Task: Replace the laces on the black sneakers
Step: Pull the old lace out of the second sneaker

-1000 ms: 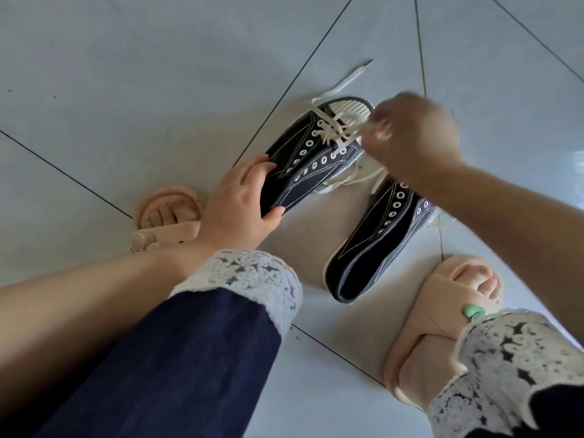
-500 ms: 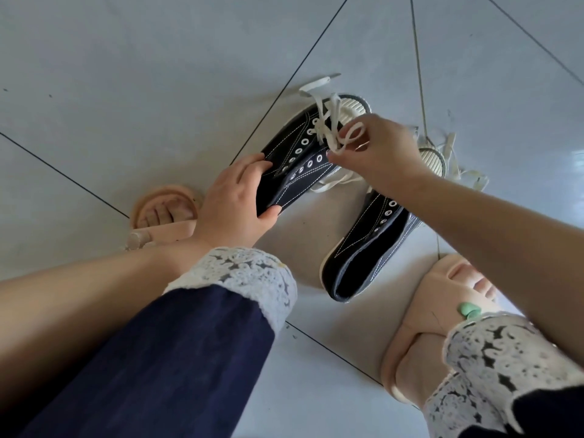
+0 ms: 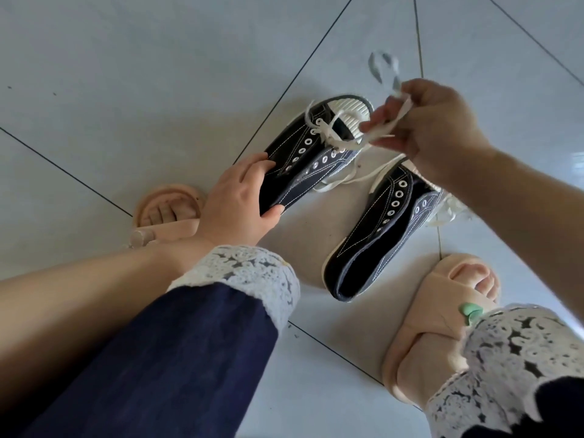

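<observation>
Frankly, the white lace (image 3: pixel 331 134) worries me most. It runs only through the eyelets nearest the toe cap (image 3: pixel 347 112) of the near sneaker (image 3: pixel 303 159). If I pull at a slant, I judge it could bind there and drag the shoe forward out of my grip. A loose strand also trails across the floor (image 3: pixel 126 74) toward the second sneaker (image 3: pixel 376 241), which lies just beside the first with its own lace spilled past it. A careless sweep could tangle the two.

My left hand (image 3: pixel 234 203) clamps the heel end of the near sneaker. The fingers are curled over the top of the collar and the thumb is wrapped round its near edge, pressing the shoe down on the tile. My right hand (image 3: pixel 439 128) is raised above and just beyond the toe cap, with the knuckles up and the fingers curled. It pinches the lace, which loops out of my grip in a blur on the far side. The stretch between my fingers and the eyelets looks close to taut. Both sneakers lie on the floor between my slippered feet, toes pointing away from me.
</observation>
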### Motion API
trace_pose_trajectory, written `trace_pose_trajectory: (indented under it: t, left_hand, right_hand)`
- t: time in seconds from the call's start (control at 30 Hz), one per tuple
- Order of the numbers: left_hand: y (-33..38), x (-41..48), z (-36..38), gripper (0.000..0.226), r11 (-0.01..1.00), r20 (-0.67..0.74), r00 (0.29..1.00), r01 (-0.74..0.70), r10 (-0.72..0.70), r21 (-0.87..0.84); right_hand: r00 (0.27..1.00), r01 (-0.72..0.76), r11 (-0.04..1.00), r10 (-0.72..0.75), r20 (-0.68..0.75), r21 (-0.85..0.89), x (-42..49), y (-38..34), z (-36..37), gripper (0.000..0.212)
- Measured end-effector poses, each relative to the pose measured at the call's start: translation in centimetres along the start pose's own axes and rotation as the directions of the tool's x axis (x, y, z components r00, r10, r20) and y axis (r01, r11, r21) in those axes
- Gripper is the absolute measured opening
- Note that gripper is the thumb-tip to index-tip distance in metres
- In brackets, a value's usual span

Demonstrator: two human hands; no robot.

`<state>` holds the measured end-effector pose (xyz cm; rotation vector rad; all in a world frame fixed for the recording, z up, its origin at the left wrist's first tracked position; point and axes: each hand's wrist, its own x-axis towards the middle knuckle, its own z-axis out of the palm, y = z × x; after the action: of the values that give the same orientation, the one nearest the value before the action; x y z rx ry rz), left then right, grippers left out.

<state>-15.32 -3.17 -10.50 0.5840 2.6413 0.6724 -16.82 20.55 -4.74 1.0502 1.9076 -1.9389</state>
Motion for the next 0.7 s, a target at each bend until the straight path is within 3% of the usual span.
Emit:
trace_pose_trajectory:
  t: [0.17, 0.23, 0.27, 0.33, 0.4, 0.43, 0.47, 0.53, 0.63, 0.7]
  left_hand:
    - [0.1, 0.0, 0.0, 0.056, 1.0, -0.02, 1.0, -0.019, 0.019, 0.0]
    - [0.1, 0.1, 0.0, 0.056, 1.0, -0.022, 1.0, -0.022, 0.022, 0.004]
    - [0.1, 0.0, 0.0, 0.056, 1.0, -0.024, 1.0, -0.02, 0.02, 0.005]
    - [0.2, 0.0, 0.0, 0.057, 1.0, -0.026, 1.0, -0.01, 0.01, 0.004]
    - [0.2, 0.0, 0.0, 0.057, 1.0, -0.026, 1.0, -0.006, 0.006, 0.001]
    - [0.2, 0.0, 0.0, 0.056, 1.0, -0.027, 1.0, -0.008, 0.008, 0.001]
    - [0.2, 0.0, 0.0, 0.056, 1.0, -0.027, 1.0, -0.01, 0.01, 0.001]
    - [0.2, 0.0, 0.1, 0.056, 1.0, -0.027, 1.0, -0.01, 0.01, 0.001]
    - [0.2, 0.0, 0.1, 0.054, 1.0, -0.02, 1.0, -0.014, 0.014, 0.001]
    - [0.2, 0.1, 0.0, 0.054, 1.0, -0.024, 1.0, -0.01, 0.01, 0.001]
  right_hand:
    - [0.996, 0.063, 0.989, -0.07, -0.051, -0.135, 1.5, -5.2, -3.8, 0.033]
    - [0.998, 0.057, 0.914, -0.051, 0.024, -0.402, 1.8, -5.9, -4.7, 0.029]
    - [0.998, 0.048, 0.793, -0.007, 0.07, -0.607, 1.7, -5.5, -4.8, 0.023]
    - [0.991, 0.064, 0.448, 0.08, 0.111, -0.892, 1.5, -4.6, -5.0, 0.014]
    - [0.995, 0.079, 0.096, 0.049, 0.084, -0.992, 1.5, -4.9, -5.8, 0.017]
    - [0.998, 0.057, 0.017, 0.022, 0.058, -0.998, 1.5, -5.4, -6.3, 0.02]
    - [1.0, 0.029, 0.029, 0.011, 0.029, -0.999, 1.4, -6.0, -6.8, 0.02]
    - [0.999, 0.027, 0.231, 0.034, 0.036, -0.973, 1.1, -6.1, -6.9, 0.015]
    - [0.97, 0.106, 0.531, 0.13, 0.204, -0.841, -0.4, -3.4, -3.8, 0.008]
    - [0.93, 0.19, 0.589, 0.148, 0.336, -0.786, -1.1, -2.0, -1.5, 0.01]
